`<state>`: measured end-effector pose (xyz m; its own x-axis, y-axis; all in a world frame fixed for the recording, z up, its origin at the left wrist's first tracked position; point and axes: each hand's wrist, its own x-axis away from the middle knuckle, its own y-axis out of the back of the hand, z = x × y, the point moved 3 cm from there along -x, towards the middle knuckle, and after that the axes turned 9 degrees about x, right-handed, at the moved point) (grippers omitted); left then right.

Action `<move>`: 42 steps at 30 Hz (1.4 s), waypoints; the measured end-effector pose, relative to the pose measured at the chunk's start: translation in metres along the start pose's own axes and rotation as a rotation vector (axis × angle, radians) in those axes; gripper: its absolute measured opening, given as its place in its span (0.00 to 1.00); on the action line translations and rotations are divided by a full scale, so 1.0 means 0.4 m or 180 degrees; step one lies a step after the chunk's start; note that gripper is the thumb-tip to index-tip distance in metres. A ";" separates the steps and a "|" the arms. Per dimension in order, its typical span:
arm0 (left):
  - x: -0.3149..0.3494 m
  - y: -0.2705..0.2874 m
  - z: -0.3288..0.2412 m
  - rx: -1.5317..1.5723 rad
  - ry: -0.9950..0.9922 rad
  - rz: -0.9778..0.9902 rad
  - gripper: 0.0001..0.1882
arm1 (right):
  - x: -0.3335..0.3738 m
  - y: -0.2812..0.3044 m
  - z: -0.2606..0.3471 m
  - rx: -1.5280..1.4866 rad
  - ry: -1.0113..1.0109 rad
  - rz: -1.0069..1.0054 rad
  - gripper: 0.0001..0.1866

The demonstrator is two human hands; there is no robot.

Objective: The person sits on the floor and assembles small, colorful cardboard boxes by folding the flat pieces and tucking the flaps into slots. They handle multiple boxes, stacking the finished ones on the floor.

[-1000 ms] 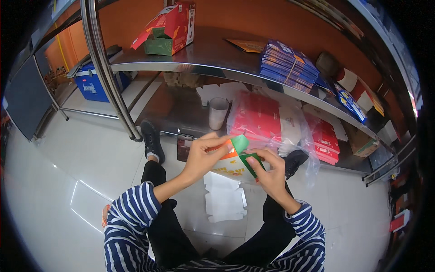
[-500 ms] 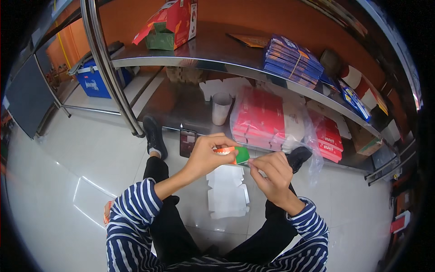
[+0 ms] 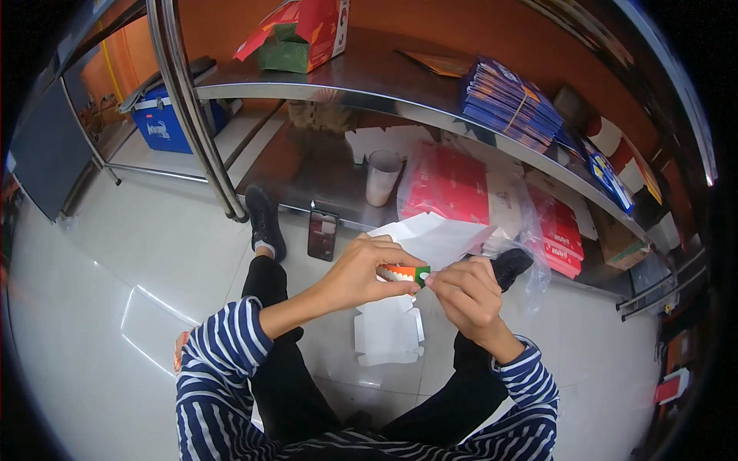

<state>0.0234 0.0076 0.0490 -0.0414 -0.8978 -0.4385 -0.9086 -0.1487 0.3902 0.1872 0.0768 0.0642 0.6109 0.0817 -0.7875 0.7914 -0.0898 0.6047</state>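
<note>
My left hand [image 3: 361, 270] grips an orange and green printed card piece [image 3: 403, 273] with a white scalloped pattern, thumb below and fingers above. Close against its green end, my right hand [image 3: 467, 292] pinches with fingertips and thumb at a small white spot. Just beyond both hands spreads a white card panel [image 3: 434, 234]; whether it joins the printed piece is hidden by my fingers. Below the hands, on the floor between my legs, lies a flat white box blank [image 3: 388, 334] with cut tabs.
A phone [image 3: 322, 234] leans by the steel shelf [image 3: 338, 91]. On the lower shelf are a cup [image 3: 382, 178] and plastic-wrapped red cartons [image 3: 450, 184]. Above sit a red and green box [image 3: 304, 38] and a banded blue stack [image 3: 511, 104]. A blue cooler [image 3: 161, 127] stands left.
The white panel has come into view beyond my hands. The printed piece has turned, showing less green. My right fingertips have moved slightly right with it.
</note>
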 end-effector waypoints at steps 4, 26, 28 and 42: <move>0.003 -0.003 0.013 0.0174 -0.0046 0.0189 0.20 | -0.003 0.003 0.006 -0.0067 -0.0067 0.0116 0.13; -0.008 0.102 0.148 0.2209 0.0726 -0.0963 0.35 | 0.101 -0.060 -0.141 -0.1799 -0.2563 0.1823 0.20; -0.003 0.110 0.168 0.2299 0.0781 -0.1166 0.34 | 0.110 -0.047 -0.145 -0.1563 -0.2392 0.2093 0.19; 0.008 0.071 0.142 -0.1463 0.0218 -0.1231 0.19 | 0.102 -0.071 -0.129 -0.1262 -0.2768 0.1533 0.09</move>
<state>-0.0261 0.0239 0.0125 0.2968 -0.7652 -0.5713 -0.5791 -0.6199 0.5295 0.1906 0.1339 0.0211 0.7597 -0.6260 -0.1757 0.5171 0.4179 0.7470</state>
